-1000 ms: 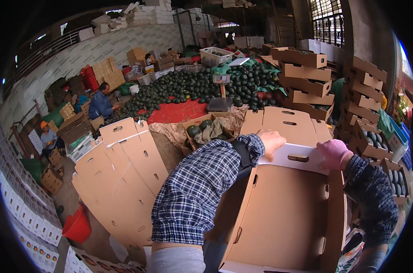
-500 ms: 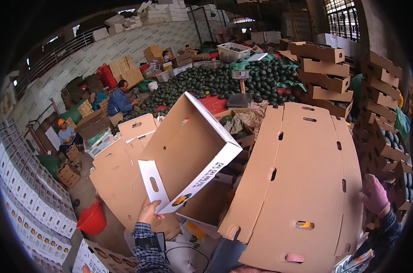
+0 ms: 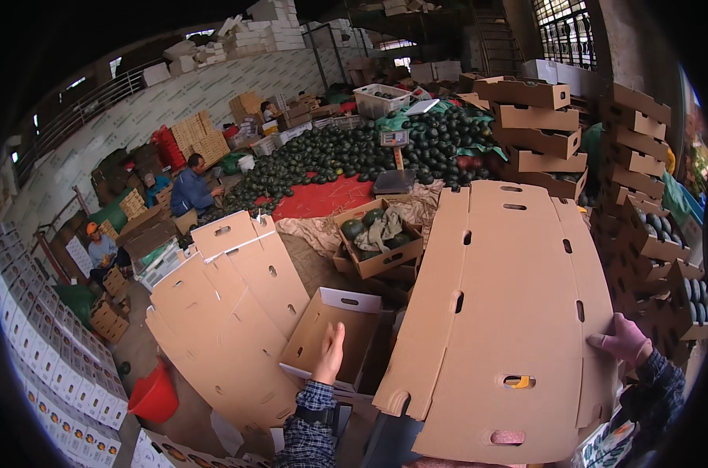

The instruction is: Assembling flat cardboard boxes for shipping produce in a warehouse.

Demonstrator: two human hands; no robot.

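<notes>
My bare left hand [image 3: 330, 355] is held over the near side of a folded carton box [image 3: 350, 300], fingers stretched out and nothing in them. The box is white outside and brown inside, with a handle slot in its far wall. It sits low between two lots of flat cardboard. To its right lies a large flat carton blank [image 3: 518, 312], brown side up, with several slots. My right hand [image 3: 627, 341], in a pink glove, grips the blank's right edge, thumb on top; its other fingers are partly hidden.
More flat cardboard [image 3: 229, 327] leans left of the box. An open carton of dark round melons [image 3: 381, 238] stands beyond, before a large melon heap [image 3: 315, 168]. Stacked white boxes [image 3: 57, 366] and a red bucket [image 3: 154, 394] stand left, brown trays [image 3: 537, 129] right. People sit far left.
My left hand has let go of the white carton box, which now sits lower between the cardboard. My right hand has come left onto the blank's edge. The view has shifted a little.
</notes>
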